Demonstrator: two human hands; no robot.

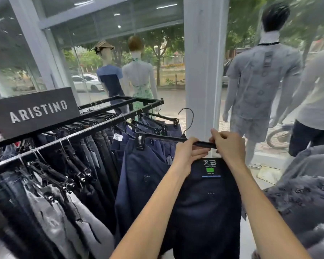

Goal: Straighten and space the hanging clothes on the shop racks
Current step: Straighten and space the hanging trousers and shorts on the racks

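A black clip hanger point(163, 138) is lifted off the rack, its hook in the air. Dark navy trousers point(208, 206) with a size label hang from it. My left hand point(190, 152) grips the hanger bar and the waistband just under it. My right hand point(227, 143) pinches the hanger's right clip end. The black metal rack point(101, 126) runs from lower left to the centre, packed with jeans point(67, 199) and navy trousers point(140, 176) on clip hangers.
A black "ARISTINO" sign point(34, 111) sits on the rack at left. A white pillar point(204, 71) stands just behind the hanger. Dressed mannequins point(258, 86) face the shop window. Grey patterned clothing point(303, 193) lies at the right.
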